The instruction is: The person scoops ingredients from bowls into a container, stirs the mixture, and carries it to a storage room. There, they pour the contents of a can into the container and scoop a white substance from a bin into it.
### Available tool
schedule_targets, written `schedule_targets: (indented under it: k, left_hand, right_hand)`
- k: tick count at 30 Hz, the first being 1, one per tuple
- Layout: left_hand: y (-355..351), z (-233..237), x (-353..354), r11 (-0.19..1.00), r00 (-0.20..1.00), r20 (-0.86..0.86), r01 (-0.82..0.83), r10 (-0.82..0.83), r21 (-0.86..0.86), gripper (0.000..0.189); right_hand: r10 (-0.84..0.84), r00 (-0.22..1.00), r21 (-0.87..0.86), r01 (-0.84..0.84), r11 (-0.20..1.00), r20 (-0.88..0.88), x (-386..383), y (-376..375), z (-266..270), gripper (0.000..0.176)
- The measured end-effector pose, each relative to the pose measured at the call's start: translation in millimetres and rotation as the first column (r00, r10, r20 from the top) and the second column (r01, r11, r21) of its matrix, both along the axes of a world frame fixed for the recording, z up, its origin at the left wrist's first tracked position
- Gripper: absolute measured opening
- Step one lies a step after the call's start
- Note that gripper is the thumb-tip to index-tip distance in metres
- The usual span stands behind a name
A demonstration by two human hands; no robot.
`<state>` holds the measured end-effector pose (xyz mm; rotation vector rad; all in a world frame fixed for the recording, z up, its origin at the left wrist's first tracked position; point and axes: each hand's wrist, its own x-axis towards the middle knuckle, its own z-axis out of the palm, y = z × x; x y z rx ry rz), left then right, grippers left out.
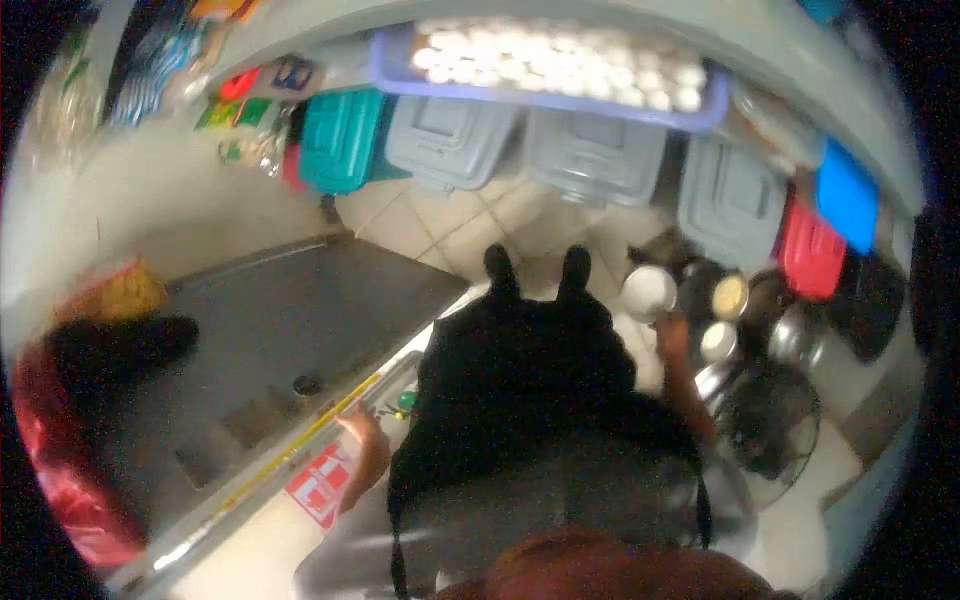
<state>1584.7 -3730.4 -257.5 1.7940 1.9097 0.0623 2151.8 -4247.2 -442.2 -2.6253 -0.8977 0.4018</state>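
Observation:
My left hand is beside the metal front edge of a dark flat surface, its fingers loosely apart and nothing visible in them. Just right of it is a small green item, too blurred to name. A red and white printed packet or sheet lies next to my left wrist. On the other side, my right hand is closed at the lower rim of a white bowl; blur hides the exact finger positions. Close by are a container of yellowish food and a smaller white-filled bowl.
Lidded grey bins and a teal bin stand on the tiled floor. Above them is a purple tray of white round items. A wire-like round basket sits at right. Someone in red is at far left.

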Motion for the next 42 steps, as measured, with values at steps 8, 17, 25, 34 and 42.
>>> schedule_targets:
  k: [8,17,25,34,42]
  left_hand:
    - [10.6,63.1,242.9,0.879,0.884,0.069,0.446,-0.462,0.167,0.032]
    - [146.4,32.9,336.5,0.853,0.608,0.778,0.313,0.158,-0.418,0.059]
    - [254.3,8.1,314.1,0.767,0.459,0.769,0.247,0.446,-0.592,0.081]
    - [302.8,8.0,346.5,0.917,0.425,0.865,0.164,0.268,-0.364,0.071]
    - [231.1,-85.9,289.7,0.777,0.496,0.859,0.49,0.124,-0.395,0.042]
  right_hand:
    - [0.187,0.864,0.231,-0.085,0.969,-0.467,70.7,295.0,168.2,0.034]
    - [0.43,0.808,0.074,-0.439,0.895,-0.402,8.9,560.6,251.5,0.04]
    - [0.445,0.712,0.255,-0.365,0.895,-0.543,-40.7,691.4,222.2,0.04]
    - [0.508,0.73,0.331,-0.391,0.859,-0.457,-11.9,735.9,276.5,0.031]
    - [0.026,0.805,0.204,0.119,0.972,-0.593,-33.8,548.9,229.5,0.028]
